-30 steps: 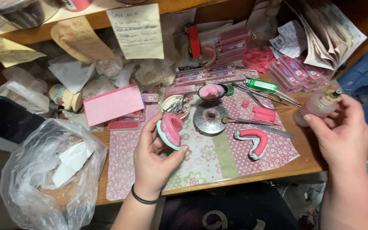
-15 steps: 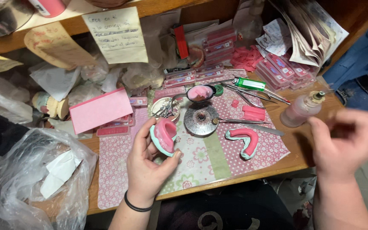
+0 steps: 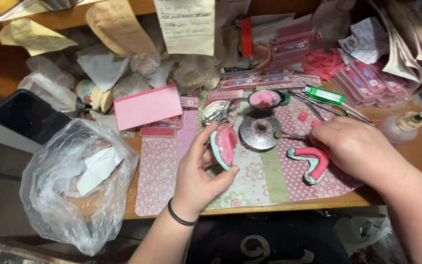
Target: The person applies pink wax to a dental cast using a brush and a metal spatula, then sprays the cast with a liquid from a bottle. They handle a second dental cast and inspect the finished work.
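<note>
Cluttered wooden workbench (image 3: 416, 161) seen from above, its middle covered by a pink patterned mat (image 3: 264, 181), which serves as the landmark below.

Far left of the mat: a dark phone (image 3: 28, 115) lying flat, and a crumpled clear plastic bag (image 3: 69, 186) with white paper inside, overhanging the bench's front edge.

Just off the mat's upper left corner: a pink flat box (image 3: 147, 106), tilted, backed by wadded bags and paper slips.

Over the mat's left half: the left hand (image 3: 199, 173), a black band at its wrist, fingers clamped on a pink dental mould with a teal rim (image 3: 224, 145), held on edge above the mat.

At the mat's upper middle: a round metal dish (image 3: 261, 130), with a small tin of metal bits (image 3: 219, 112) to its left and a small bowl of pink material (image 3: 265, 99) behind it.

On the mat's right half: a second pink-and-teal mould (image 3: 311, 161) lies flat; the right hand (image 3: 355, 146) rests just above it, fingers curled around the end of a thin metal tool (image 3: 289, 136) that points at the dish.

Right of the mat: a green lighter (image 3: 324, 95), stacked pink cases (image 3: 367, 83), and a small glass burner (image 3: 402, 127) on bare wood.

Open room: the mat's front strip between the two hands and the bare wood beyond the right hand; the rear edge is crowded throughout.
</note>
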